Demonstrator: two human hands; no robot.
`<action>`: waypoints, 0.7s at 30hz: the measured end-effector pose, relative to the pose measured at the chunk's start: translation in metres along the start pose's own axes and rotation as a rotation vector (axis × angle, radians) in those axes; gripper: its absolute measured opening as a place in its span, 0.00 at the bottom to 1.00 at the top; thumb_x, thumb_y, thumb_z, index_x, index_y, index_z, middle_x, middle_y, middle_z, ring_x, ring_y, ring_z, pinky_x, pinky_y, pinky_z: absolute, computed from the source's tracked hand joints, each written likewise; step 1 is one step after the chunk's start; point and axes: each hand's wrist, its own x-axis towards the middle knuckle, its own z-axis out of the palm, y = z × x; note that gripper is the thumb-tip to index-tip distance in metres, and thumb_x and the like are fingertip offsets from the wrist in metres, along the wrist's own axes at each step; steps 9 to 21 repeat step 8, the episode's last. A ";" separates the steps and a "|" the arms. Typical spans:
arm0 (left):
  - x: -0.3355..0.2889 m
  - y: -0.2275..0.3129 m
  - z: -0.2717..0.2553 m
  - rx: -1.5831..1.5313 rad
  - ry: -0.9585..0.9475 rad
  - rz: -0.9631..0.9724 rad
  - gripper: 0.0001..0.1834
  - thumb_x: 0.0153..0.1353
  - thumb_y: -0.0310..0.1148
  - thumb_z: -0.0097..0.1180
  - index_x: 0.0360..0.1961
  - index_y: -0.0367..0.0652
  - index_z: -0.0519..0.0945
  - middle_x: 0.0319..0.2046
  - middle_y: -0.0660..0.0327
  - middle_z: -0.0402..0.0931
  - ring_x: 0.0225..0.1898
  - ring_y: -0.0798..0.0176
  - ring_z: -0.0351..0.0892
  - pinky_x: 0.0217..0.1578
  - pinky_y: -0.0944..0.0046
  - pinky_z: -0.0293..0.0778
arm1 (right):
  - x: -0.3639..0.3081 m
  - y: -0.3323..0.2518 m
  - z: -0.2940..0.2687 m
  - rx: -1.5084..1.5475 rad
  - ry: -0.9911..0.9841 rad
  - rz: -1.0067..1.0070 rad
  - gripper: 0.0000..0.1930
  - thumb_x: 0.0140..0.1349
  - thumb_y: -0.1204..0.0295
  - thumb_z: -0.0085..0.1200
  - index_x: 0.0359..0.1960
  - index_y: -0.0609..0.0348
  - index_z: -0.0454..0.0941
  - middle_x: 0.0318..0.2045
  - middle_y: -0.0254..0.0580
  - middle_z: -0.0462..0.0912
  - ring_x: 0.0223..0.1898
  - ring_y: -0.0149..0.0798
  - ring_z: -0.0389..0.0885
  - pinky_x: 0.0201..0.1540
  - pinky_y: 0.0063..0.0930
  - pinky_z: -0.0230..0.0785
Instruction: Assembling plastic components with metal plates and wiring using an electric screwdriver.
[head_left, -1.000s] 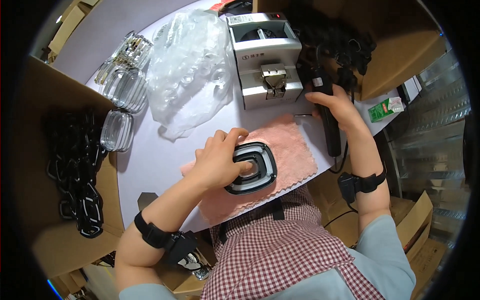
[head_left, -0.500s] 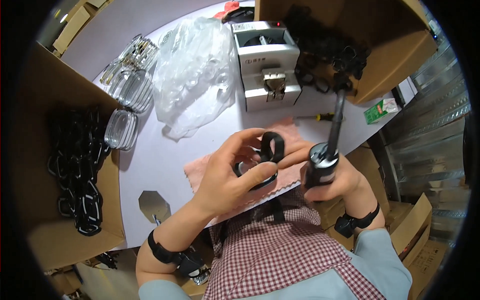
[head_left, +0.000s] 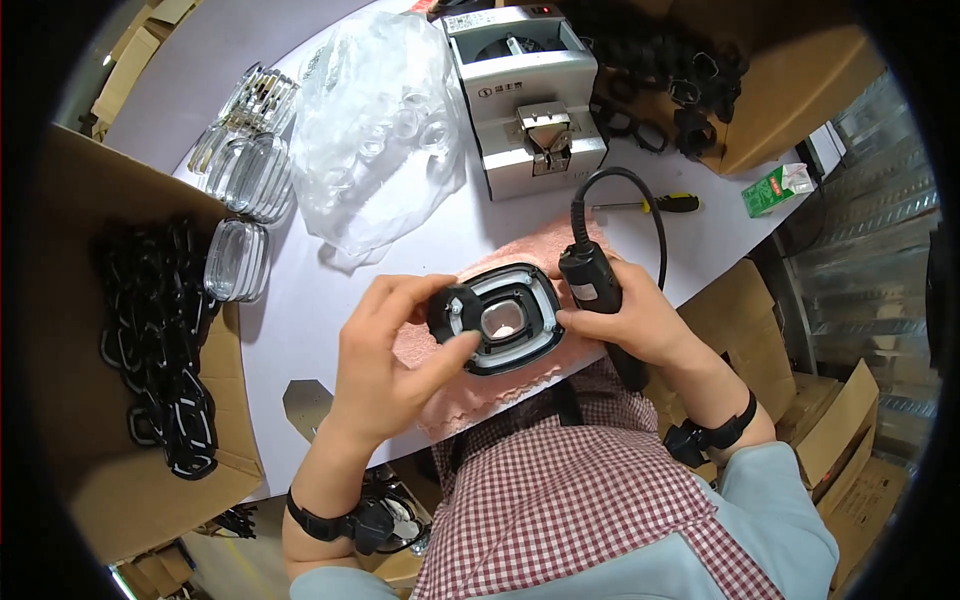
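Observation:
A black rounded-square housing (head_left: 548, 300) with a pale inner band and a small clear window lies on a pink cloth (head_left: 540, 240) in front of me. Pinched between the thumb and fingers of my left hand (head_left: 375, 355) is a small black ring-shaped part (head_left: 458, 305), tilted over the housing's left side. My right hand (head_left: 645, 315) is wrapped round a black corded electric screwdriver (head_left: 590, 275), its cable end up. The right fingertips also touch the housing's right edge. The screwdriver's lower end is partly hidden by my hand.
Behind the cloth stands a silver screw feeder (head_left: 530, 95). Left of it are a plastic bag (head_left: 385, 140) of clear parts and stacked clear frames (head_left: 240, 260). Cardboard boxes (head_left: 85, 480) flank the table. A yellow-black screwdriver (head_left: 675, 203) and a green carton (head_left: 778, 190) lie right.
My left hand has moved left with the black ring part, uncovering the housing. The electric screwdriver has shifted left and turned in my right hand, and that hand's fingers now meet the housing's edge.

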 end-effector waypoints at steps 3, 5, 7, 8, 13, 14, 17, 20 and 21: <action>0.000 -0.004 0.006 -0.047 0.111 -0.013 0.27 0.52 0.35 0.73 0.53 0.35 0.81 0.39 0.51 0.82 0.40 0.55 0.83 0.42 0.58 0.78 | 0.003 -0.005 0.005 0.057 0.001 0.008 0.24 0.51 0.61 0.72 0.41 0.68 0.80 0.33 0.42 0.81 0.33 0.36 0.79 0.39 0.32 0.73; -0.002 0.000 0.015 0.045 0.058 0.034 0.26 0.52 0.33 0.74 0.52 0.36 0.82 0.40 0.51 0.82 0.41 0.54 0.84 0.44 0.58 0.78 | 0.004 -0.005 0.007 -0.019 -0.058 0.027 0.23 0.52 0.61 0.71 0.41 0.67 0.80 0.33 0.44 0.82 0.34 0.35 0.80 0.40 0.32 0.73; 0.000 0.005 0.024 0.215 0.000 0.136 0.26 0.51 0.35 0.77 0.50 0.39 0.82 0.44 0.49 0.82 0.44 0.49 0.84 0.47 0.55 0.78 | 0.004 -0.008 0.006 -0.001 -0.079 0.098 0.23 0.52 0.61 0.71 0.43 0.67 0.80 0.34 0.45 0.83 0.35 0.36 0.81 0.41 0.31 0.74; 0.001 0.005 0.026 0.255 -0.044 0.136 0.25 0.54 0.37 0.72 0.52 0.40 0.80 0.45 0.51 0.81 0.49 0.46 0.82 0.50 0.53 0.76 | 0.003 -0.011 0.005 0.018 -0.099 0.167 0.24 0.52 0.61 0.70 0.44 0.67 0.79 0.35 0.46 0.84 0.36 0.37 0.82 0.42 0.30 0.74; 0.001 0.005 0.026 0.255 -0.044 0.136 0.25 0.54 0.37 0.72 0.52 0.40 0.80 0.45 0.51 0.81 0.49 0.46 0.82 0.50 0.53 0.76 | 0.003 -0.011 0.005 0.018 -0.099 0.167 0.24 0.52 0.61 0.70 0.44 0.67 0.79 0.35 0.46 0.84 0.36 0.37 0.82 0.42 0.30 0.74; 0.001 0.005 0.026 0.255 -0.044 0.136 0.25 0.54 0.37 0.72 0.52 0.40 0.80 0.45 0.51 0.81 0.49 0.46 0.82 0.50 0.53 0.76 | 0.003 -0.011 0.005 0.018 -0.099 0.167 0.24 0.52 0.61 0.70 0.44 0.67 0.79 0.35 0.46 0.84 0.36 0.37 0.82 0.42 0.30 0.74; 0.001 0.005 0.026 0.255 -0.044 0.136 0.25 0.54 0.37 0.72 0.52 0.40 0.80 0.45 0.51 0.81 0.49 0.46 0.82 0.50 0.53 0.76 | 0.003 -0.011 0.005 0.018 -0.099 0.167 0.24 0.52 0.61 0.70 0.44 0.67 0.79 0.35 0.46 0.84 0.36 0.37 0.82 0.42 0.30 0.74; 0.001 0.005 0.026 0.255 -0.044 0.136 0.25 0.54 0.37 0.72 0.52 0.40 0.80 0.45 0.51 0.81 0.49 0.46 0.82 0.50 0.53 0.76 | 0.003 -0.011 0.005 0.018 -0.099 0.167 0.24 0.52 0.61 0.70 0.44 0.67 0.79 0.35 0.46 0.84 0.36 0.37 0.82 0.42 0.30 0.74; 0.001 0.005 0.026 0.255 -0.044 0.136 0.25 0.54 0.37 0.72 0.52 0.40 0.80 0.45 0.51 0.81 0.49 0.46 0.82 0.50 0.53 0.76 | 0.003 -0.011 0.005 0.018 -0.099 0.167 0.24 0.52 0.61 0.70 0.44 0.67 0.79 0.35 0.46 0.84 0.36 0.37 0.82 0.42 0.30 0.74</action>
